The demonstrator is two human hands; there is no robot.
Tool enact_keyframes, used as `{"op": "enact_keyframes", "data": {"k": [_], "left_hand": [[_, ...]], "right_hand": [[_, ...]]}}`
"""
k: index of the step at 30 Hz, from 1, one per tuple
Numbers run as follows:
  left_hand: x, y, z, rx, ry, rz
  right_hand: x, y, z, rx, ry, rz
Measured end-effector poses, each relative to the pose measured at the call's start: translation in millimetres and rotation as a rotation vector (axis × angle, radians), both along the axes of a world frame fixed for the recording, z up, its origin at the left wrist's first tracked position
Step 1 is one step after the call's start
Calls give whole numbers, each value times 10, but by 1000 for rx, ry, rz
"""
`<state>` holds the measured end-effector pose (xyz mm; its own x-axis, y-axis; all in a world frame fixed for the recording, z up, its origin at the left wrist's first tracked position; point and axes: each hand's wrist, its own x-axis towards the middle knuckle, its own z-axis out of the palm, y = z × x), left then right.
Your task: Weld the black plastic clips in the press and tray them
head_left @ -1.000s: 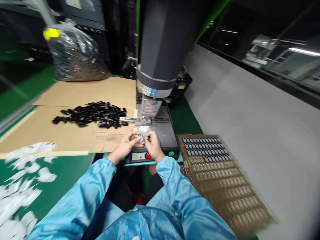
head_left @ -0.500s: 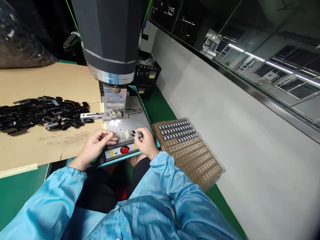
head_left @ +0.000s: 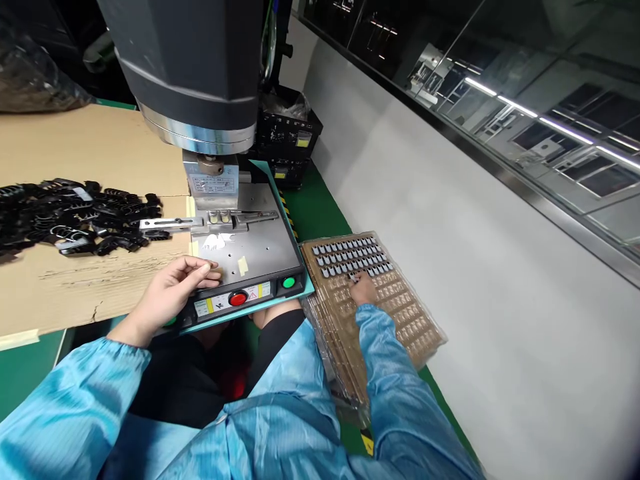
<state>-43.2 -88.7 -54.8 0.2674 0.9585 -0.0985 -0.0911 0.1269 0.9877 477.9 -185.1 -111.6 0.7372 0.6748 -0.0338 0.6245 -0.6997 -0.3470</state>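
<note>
Over the brown moulded tray, my right hand pinches a small grey and black plastic part at its fingertips, just below the filled rows. Similar grey parts sit in several rows at the tray's far end. My left hand hovers at or rests on the front left of the machine's grey metal plate. Its thumb and fingers are closed together, and what is between them, if anything, is hidden. On the plate stands a metal fixture, below the press head.
A pile of black plastic parts lies on cardboard at the left. A red button and a green button are on the machine's front. Black boxes stand behind, and a white wall runs along the right.
My right hand has carried the small part rightward from above the metal plate to the tray. My left hand keeps its pose at the plate's front. The view has shifted slightly.
</note>
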Motion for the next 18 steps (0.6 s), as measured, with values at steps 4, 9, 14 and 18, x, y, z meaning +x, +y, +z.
{"op": "enact_keyframes", "data": {"k": [4, 9, 14, 18], "left_hand": [[1, -7, 2, 2, 3, 5], [-1, 5, -12, 3, -6, 2], [11, -3, 18, -1, -5, 2], [26, -23, 66, -15, -7, 5]], "right_hand": [[25, 50, -76, 16, 4, 35], [-5, 45, -60, 95, 25, 67], [-161, -45, 24, 217, 65, 166], [-314, -97, 108, 402, 161, 262]]}}
